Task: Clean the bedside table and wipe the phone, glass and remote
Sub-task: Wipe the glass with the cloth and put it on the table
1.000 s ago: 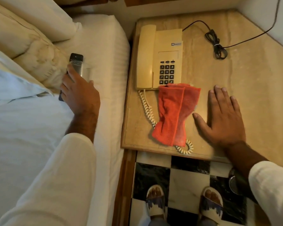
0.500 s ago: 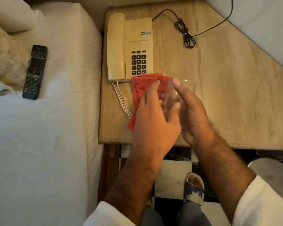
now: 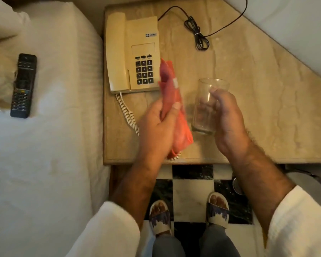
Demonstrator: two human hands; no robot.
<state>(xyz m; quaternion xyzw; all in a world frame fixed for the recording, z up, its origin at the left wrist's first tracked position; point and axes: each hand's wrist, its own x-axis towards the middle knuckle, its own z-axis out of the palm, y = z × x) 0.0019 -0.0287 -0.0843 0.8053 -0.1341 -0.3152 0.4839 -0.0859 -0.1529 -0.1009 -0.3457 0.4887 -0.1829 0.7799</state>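
Red cloth (image 3: 171, 108) is gripped in the left hand (image 3: 158, 125) just beside the clear glass (image 3: 207, 106) clasped in the right hand (image 3: 225, 117), both above the counter (image 3: 248, 89), with the cream phone (image 3: 132, 52) beyond and the black remote (image 3: 24, 85) on the bed (image 3: 59, 108)

bedroom | bed (image 3: 44, 145) beside bedside table (image 3: 267, 108) | corded phone (image 3: 133, 52)
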